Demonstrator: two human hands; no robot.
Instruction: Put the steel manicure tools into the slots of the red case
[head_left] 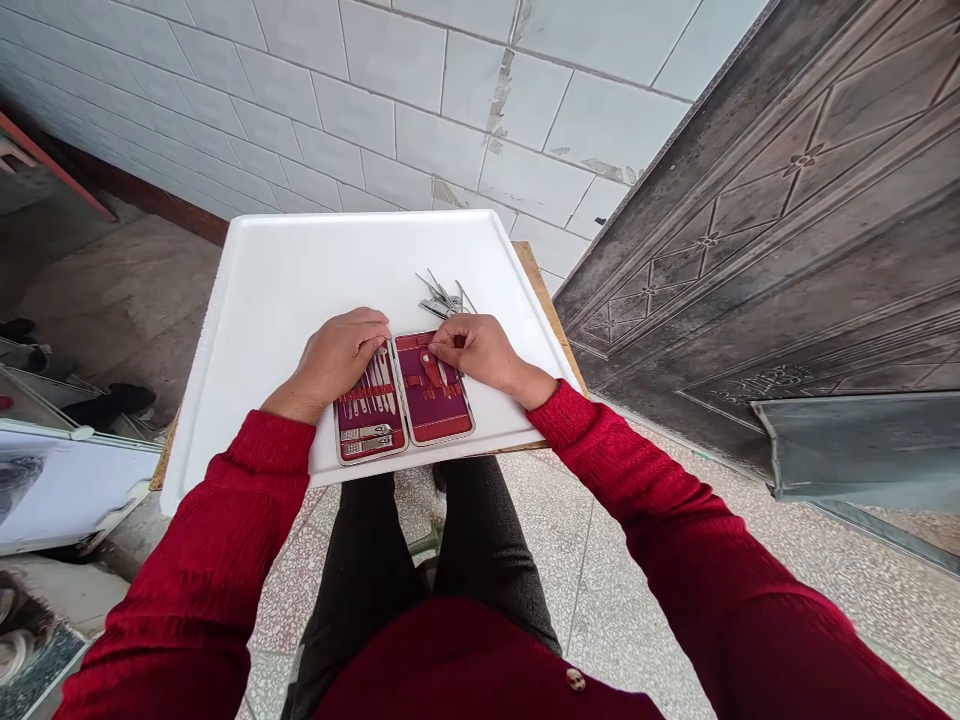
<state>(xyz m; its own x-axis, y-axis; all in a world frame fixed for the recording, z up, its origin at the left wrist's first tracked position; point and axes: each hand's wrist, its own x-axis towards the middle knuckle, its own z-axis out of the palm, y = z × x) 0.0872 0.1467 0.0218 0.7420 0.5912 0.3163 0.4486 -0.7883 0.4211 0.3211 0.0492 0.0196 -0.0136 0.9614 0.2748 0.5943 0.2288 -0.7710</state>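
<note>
An open manicure case with a red and purple lining lies on a white foam board. My left hand grips its upper left edge, thumb and fingers bent together over the case. Slim metal tools stand in a row under a strap in the left half, above two nail clippers. Over the top of the right half, my right hand has its thumb and forefinger pinched together beside a red snap flap. What lies between those fingertips is hidden. Several loose metal tools are heaped just beyond my right hand.
The white foam board has a raised rim and rests on a wooden top. A tiled wall rises behind it. To the right stands a dark panelled door; household items crowd the left side.
</note>
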